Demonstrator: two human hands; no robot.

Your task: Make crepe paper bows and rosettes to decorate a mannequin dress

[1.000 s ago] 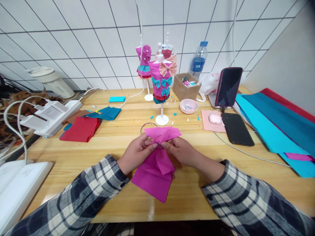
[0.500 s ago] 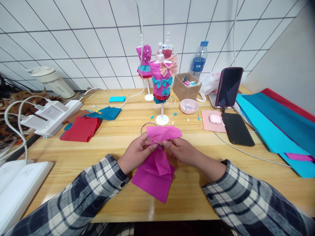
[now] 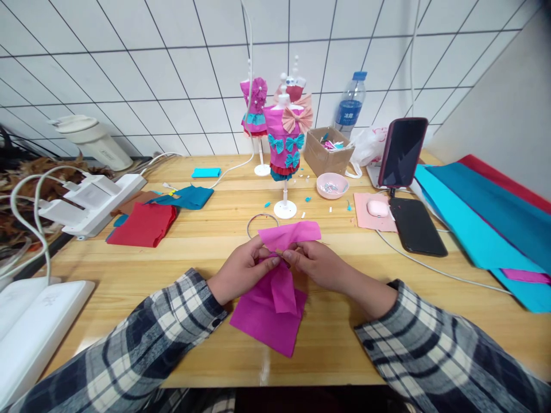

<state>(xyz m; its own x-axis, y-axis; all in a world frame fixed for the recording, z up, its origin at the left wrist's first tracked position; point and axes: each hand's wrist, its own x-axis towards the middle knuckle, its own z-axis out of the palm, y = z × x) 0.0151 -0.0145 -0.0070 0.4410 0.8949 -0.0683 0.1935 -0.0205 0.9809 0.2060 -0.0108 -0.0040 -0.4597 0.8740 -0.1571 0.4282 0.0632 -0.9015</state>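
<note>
My left hand (image 3: 243,271) and my right hand (image 3: 317,265) meet over a magenta piece of cloth or crepe paper (image 3: 289,232). Both pinch it at its gathered middle, thumbs on top and fingers curled underneath. One end fans out above my fingertips; the other hangs below as a folded strip. A small tan thing shows between the fingertips, too small to make out. Under the hanging part, a flat magenta sheet (image 3: 267,324) lies on the table. Just behind my hands is a thin metal ring (image 3: 263,215), partly covered by the pink end.
A small dress form (image 3: 284,137) wears a dress with bows; more stand behind. A pink bowl (image 3: 332,184), cardboard box (image 3: 328,158) and black phone (image 3: 417,226) are to the right. Red cloth (image 3: 144,225) and a power strip (image 3: 97,203) lie left. Coloured sheets (image 3: 473,229) fill the far right.
My fingers have shifted slightly at the pinched middle, and the hanging strip below them has turned a little. Both hands keep hold of the magenta piece.
</note>
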